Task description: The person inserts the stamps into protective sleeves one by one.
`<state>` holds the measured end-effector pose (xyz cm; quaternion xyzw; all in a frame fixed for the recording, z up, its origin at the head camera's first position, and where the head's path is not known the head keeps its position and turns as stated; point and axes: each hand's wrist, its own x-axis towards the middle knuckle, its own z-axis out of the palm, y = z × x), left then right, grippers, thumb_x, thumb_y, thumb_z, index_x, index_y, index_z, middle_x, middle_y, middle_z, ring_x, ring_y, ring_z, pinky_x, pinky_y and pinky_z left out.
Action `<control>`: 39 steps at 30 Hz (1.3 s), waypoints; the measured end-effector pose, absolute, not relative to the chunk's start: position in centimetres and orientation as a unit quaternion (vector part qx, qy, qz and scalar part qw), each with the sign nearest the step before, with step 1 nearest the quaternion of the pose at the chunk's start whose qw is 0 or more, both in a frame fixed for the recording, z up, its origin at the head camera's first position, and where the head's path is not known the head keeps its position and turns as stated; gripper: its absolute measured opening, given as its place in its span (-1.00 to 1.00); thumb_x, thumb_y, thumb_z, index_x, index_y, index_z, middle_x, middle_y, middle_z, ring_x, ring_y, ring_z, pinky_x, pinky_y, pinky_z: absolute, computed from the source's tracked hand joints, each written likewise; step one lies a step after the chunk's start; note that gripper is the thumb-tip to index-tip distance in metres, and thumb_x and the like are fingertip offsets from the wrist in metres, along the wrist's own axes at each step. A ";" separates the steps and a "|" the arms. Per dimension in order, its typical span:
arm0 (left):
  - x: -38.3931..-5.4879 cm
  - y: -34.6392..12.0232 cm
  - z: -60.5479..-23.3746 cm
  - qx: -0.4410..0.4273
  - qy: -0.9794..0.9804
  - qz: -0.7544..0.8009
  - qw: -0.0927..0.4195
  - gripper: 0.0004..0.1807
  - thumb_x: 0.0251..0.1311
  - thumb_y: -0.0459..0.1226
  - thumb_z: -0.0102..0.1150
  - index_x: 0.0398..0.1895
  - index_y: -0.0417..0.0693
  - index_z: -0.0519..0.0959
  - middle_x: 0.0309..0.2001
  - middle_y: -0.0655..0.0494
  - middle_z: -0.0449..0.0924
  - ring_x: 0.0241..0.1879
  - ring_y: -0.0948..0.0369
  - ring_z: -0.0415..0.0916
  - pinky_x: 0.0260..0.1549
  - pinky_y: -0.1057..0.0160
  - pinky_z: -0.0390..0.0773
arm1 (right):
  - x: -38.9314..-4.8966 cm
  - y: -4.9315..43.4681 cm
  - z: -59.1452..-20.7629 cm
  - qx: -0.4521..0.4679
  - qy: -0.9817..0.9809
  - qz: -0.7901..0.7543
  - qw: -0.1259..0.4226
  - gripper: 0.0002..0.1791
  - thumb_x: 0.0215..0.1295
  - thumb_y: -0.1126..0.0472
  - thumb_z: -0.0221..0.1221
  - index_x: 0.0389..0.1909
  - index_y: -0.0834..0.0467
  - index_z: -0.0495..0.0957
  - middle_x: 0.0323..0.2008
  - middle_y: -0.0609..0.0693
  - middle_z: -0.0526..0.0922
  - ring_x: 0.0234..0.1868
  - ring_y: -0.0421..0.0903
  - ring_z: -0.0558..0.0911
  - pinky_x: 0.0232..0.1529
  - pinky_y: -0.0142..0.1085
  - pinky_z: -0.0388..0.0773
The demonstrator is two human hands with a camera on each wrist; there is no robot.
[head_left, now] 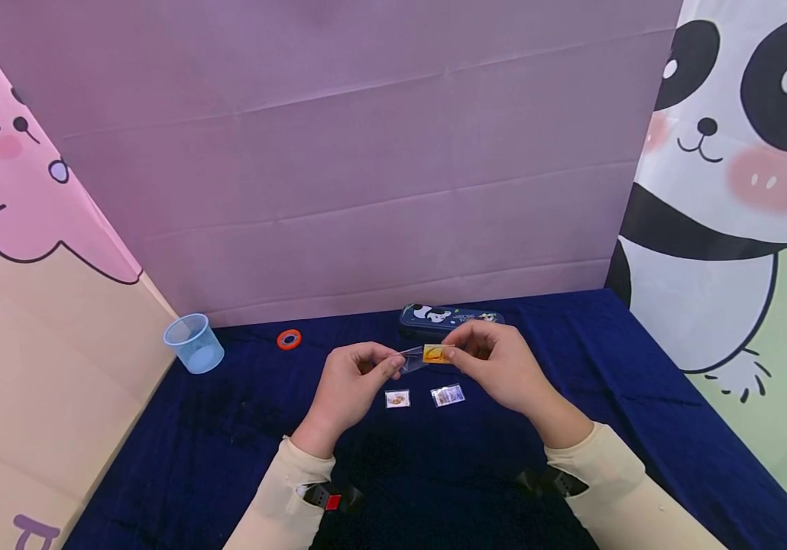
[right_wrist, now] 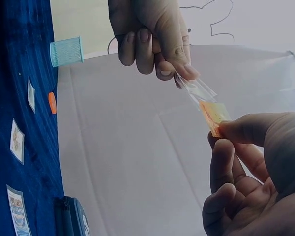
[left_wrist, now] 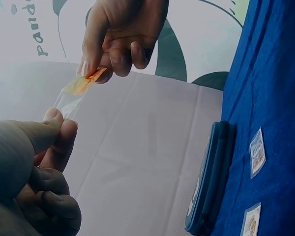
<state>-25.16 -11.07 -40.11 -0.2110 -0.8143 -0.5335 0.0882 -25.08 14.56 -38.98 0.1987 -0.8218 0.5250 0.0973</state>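
Between thumb and index finger, my left hand [head_left: 347, 388] pinches one end of a small clear plastic sleeve [head_left: 412, 359]. My right hand [head_left: 501, 368] pinches a small yellow-and-orange card [head_left: 435, 354] at the sleeve's other end. Card and sleeve meet in the air above the table; how far the card lies inside the sleeve I cannot tell. Below the hands, a small picture card [head_left: 397, 399] and a second one with a bluish print [head_left: 448, 395] lie flat on the cloth. A further pale flat piece [right_wrist: 31, 96] shows in the right wrist view.
A dark blue pencil case [head_left: 451, 317] with panda pictures lies behind the right hand. To the left are an orange tape roll [head_left: 289, 340] and a light blue mesh cup [head_left: 194, 344]. Dark blue cloth [head_left: 242, 458] covers the table, and fabric walls [head_left: 366, 191] stand around it.
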 end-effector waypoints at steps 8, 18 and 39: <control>-25.2 -11.0 -40.1 -0.216 -0.820 -0.521 0.095 -0.87 0.41 -0.12 0.34 -0.23 0.08 0.78 -0.38 0.27 0.72 -0.47 0.20 0.54 -0.53 0.29 0.39 | -25.1 14.4 -39.0 0.202 -0.826 0.517 0.098 -0.93 0.41 0.19 0.37 -0.15 0.07 0.74 -0.37 -0.03 0.64 -0.47 -0.03 0.50 -0.48 -0.31 0.41; -25.1 -10.9 -40.1 -0.211 -0.826 -0.514 0.097 -0.90 0.40 -0.13 0.35 -0.24 0.11 0.78 -0.39 0.28 0.71 -0.48 0.20 0.52 -0.52 0.30 0.39 | -25.1 14.7 -39.0 0.212 -0.837 0.497 0.083 -0.93 0.42 0.16 0.37 -0.16 0.05 0.74 -0.39 -0.04 0.62 -0.48 -0.04 0.50 -0.50 -0.30 0.42; -25.0 -10.9 -40.4 -0.237 -0.832 -0.497 0.072 -0.79 0.54 -0.20 0.17 0.09 0.13 0.73 -0.23 0.26 0.73 -0.45 0.21 0.51 -0.49 0.27 0.46 | -24.9 14.8 -39.0 0.226 -0.842 0.485 0.073 -0.90 0.45 0.15 0.34 -0.11 0.05 0.75 -0.41 -0.05 0.60 -0.50 -0.05 0.50 -0.52 -0.30 0.41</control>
